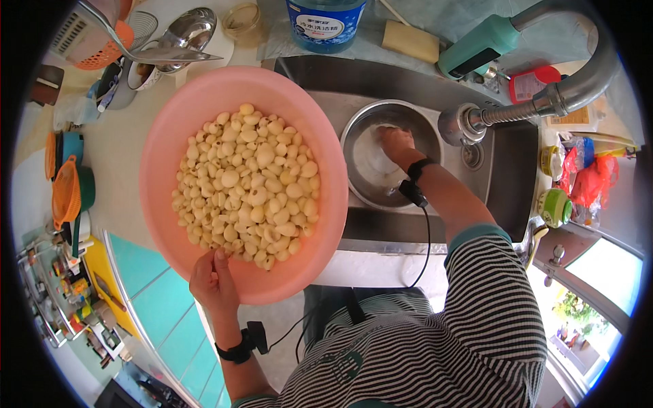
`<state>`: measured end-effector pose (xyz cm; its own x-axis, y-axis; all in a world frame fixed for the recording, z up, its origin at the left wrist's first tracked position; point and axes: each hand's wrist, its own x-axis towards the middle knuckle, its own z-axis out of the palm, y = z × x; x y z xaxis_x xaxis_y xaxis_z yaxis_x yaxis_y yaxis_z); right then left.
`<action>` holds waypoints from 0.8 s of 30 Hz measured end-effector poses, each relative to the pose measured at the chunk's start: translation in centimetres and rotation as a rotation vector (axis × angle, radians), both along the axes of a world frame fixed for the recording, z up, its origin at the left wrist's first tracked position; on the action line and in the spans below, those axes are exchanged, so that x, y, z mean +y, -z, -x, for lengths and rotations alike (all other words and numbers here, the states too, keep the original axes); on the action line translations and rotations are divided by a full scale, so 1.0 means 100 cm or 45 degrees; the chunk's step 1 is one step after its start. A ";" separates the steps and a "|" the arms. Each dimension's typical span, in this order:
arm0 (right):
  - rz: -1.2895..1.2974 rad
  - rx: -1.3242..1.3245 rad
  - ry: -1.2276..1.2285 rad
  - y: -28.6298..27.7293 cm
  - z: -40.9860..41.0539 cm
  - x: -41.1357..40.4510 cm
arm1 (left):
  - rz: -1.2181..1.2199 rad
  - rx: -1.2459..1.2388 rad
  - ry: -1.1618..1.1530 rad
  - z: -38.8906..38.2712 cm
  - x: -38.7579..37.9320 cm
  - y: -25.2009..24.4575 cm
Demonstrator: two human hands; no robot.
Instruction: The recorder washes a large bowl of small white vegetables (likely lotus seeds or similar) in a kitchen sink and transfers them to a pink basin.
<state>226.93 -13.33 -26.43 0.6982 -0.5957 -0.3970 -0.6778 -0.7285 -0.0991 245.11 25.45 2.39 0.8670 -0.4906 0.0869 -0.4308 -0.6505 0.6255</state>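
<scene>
A large pink plastic basin (155,173) stands tilted at the sink's left edge, holding a heap of pale, peeled round pieces that look like lotus seeds (245,188). My left hand (213,278) is at the basin's near rim, thumb and fingers pinched together by the seeds; whether something small is between them cannot be told. A round metal bowl (351,168) with water in it sits inside the stainless steel sink (510,178). My right hand (397,143) reaches down into this bowl, its fingertips blurred and partly hidden by the water.
A flexible metal faucet (461,125) hangs right of the bowl. Behind the sink are a blue detergent tub (326,25), a yellow sponge (410,42) and a red bottle (533,84). A metal ladle (189,35) and orange strainers (66,191) are at the left. Cables run from both wrists.
</scene>
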 end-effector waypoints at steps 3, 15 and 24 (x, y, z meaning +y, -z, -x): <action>0.036 0.111 -0.051 -0.022 -0.009 0.011 | 0.003 -0.003 0.003 0.000 -0.001 -0.001; -0.214 -0.197 -0.168 -0.068 0.026 0.009 | 0.042 -0.002 0.003 0.003 0.000 -0.001; 0.008 0.082 -0.052 -0.164 0.073 0.036 | 0.124 -0.059 0.028 -0.003 0.007 0.004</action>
<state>219.63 -9.69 -10.00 0.6951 -0.5701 -0.4380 -0.6525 -0.7560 -0.0516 245.40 26.19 1.95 0.8500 -0.4969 0.1748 -0.4743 -0.5776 0.6644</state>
